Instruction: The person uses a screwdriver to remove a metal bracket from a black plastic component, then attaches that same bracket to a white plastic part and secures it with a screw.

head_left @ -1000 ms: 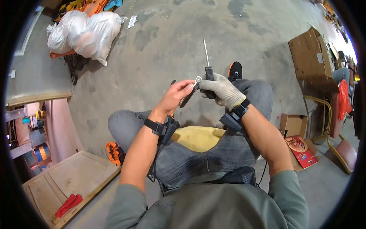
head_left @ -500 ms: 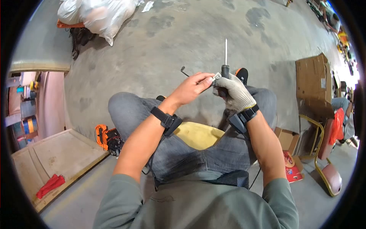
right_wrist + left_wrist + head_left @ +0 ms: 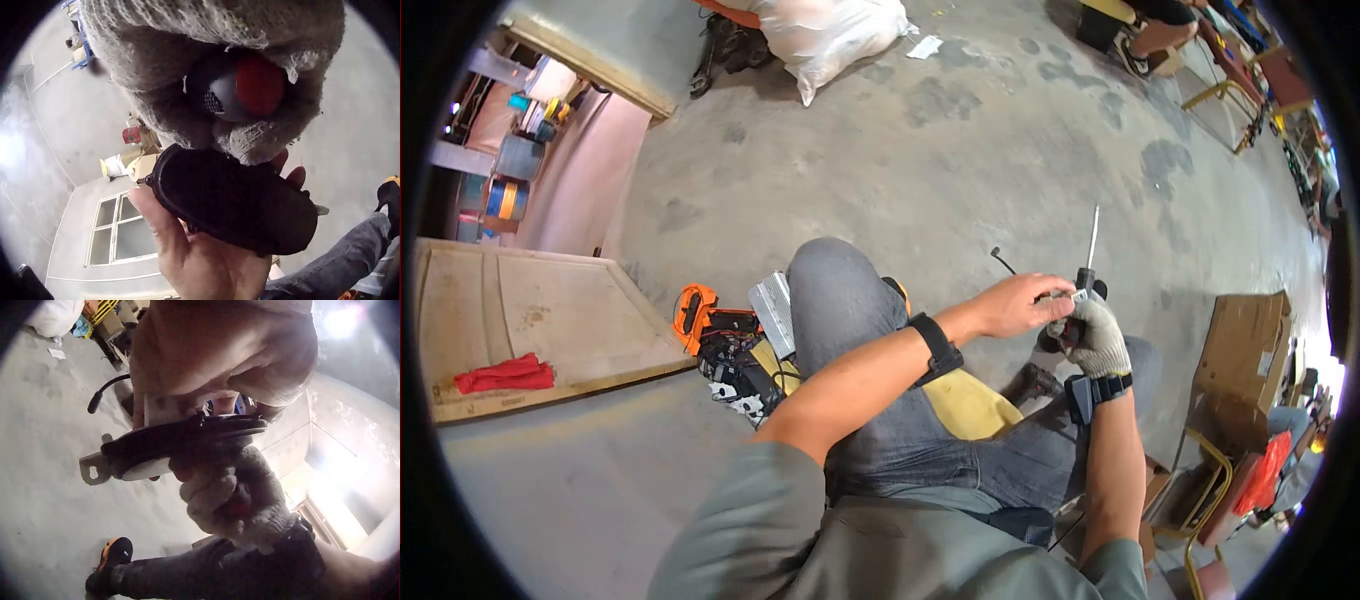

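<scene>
A dark oval part (image 3: pixel 234 203) lies in the bare left hand (image 3: pixel 209 269), thumb at one side and fingertips at the other, in the right wrist view. A metal tab with a slot (image 3: pixel 95 470) sticks out of its end in the left wrist view. The gloved right hand (image 3: pixel 1097 338) grips a screwdriver (image 3: pixel 1092 245) whose shaft points away from the body. The red and black butt of its handle (image 3: pixel 253 87) shows inside the curled glove. Both hands meet above the right leg, with the glove against the part. A short black cable (image 3: pixel 1002 261) extends beyond the left hand.
Left of the knee lie a finned silver box (image 3: pixel 774 312), an orange item (image 3: pixel 693 316) and tangled black parts. A wooden panel with a red cloth (image 3: pixel 505 374) is at the far left. At the right are a cardboard box (image 3: pixel 1240 350) and a chair; a white sack (image 3: pixel 830 40) lies ahead.
The head view has turned, so the hands appear farther right and lower. Both hands stay together, still holding the part and the screwdriver. The finned box has come into view.
</scene>
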The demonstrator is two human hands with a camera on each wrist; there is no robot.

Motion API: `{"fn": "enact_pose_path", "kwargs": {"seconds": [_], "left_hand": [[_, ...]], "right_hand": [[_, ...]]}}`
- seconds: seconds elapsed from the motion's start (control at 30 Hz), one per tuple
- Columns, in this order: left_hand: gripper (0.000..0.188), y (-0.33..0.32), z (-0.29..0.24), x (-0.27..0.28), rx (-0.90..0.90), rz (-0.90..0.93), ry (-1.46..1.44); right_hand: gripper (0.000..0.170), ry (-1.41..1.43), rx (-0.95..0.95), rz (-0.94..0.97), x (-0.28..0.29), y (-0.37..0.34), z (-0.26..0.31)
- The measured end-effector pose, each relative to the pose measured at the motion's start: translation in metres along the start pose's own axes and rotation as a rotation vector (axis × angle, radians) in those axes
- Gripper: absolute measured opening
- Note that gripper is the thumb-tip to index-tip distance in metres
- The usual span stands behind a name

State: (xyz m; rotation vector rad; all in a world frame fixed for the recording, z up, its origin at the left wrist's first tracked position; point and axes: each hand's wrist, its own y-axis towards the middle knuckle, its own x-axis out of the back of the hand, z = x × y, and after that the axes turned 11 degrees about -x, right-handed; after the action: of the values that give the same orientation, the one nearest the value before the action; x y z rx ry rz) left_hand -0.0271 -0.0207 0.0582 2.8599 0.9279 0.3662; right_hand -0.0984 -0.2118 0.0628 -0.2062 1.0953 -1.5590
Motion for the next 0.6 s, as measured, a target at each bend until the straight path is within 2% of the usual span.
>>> {"fn": "enact_pose_path", "kwargs": {"seconds": [0.13, 0.23, 0.3, 0.33, 0.4, 0.47, 0.5, 0.53, 0.6], "left_hand": [[0.054, -0.002, 0.004, -0.004, 0.058, -0.056, -0.118], [0.049, -0.001, 0.003, -0.003, 0.116, -0.027, -0.295], [0.049, -0.004, 0.001, -0.008, 0.061, -0.070, -0.276], [0.049, -0.003, 0.001, -0.008, 0.013, -0.108, -0.258], [0.048, -0.001, -0.002, -0.004, 0.020, -0.089, -0.239], [0.049, 0.001, -0.006, 0.002, 0.175, -0.121, -0.185], [0.046, 0.001, 0.001, 0.001, 0.076, -0.249, -0.079], [0.046, 0.003, 0.013, 0.004, 0.067, -0.234, -0.077], [0.046, 0.001, 0.033, 0.009, 0.229, -0.326, -0.367]], "right_hand": [[0.009, -0.066, 0.028, -0.025, 0.000, 0.000, 0.002], [0.009, -0.017, 0.064, -0.067, -0.005, 0.001, 0.000], [0.010, -0.034, 0.006, -0.033, -0.001, -0.001, 0.003], [0.010, -0.023, 0.025, -0.072, -0.002, -0.002, 0.000], [0.012, -0.138, 0.054, 0.007, -0.001, -0.005, 0.005], [0.011, -0.147, 0.086, 0.016, -0.033, -0.029, 0.011], [0.012, -0.194, 0.050, 0.043, -0.027, -0.028, 0.009], [0.012, -0.237, 0.020, 0.068, -0.023, -0.027, 0.008], [0.012, -0.189, 0.031, 0.105, -0.024, -0.021, 0.002]]}}
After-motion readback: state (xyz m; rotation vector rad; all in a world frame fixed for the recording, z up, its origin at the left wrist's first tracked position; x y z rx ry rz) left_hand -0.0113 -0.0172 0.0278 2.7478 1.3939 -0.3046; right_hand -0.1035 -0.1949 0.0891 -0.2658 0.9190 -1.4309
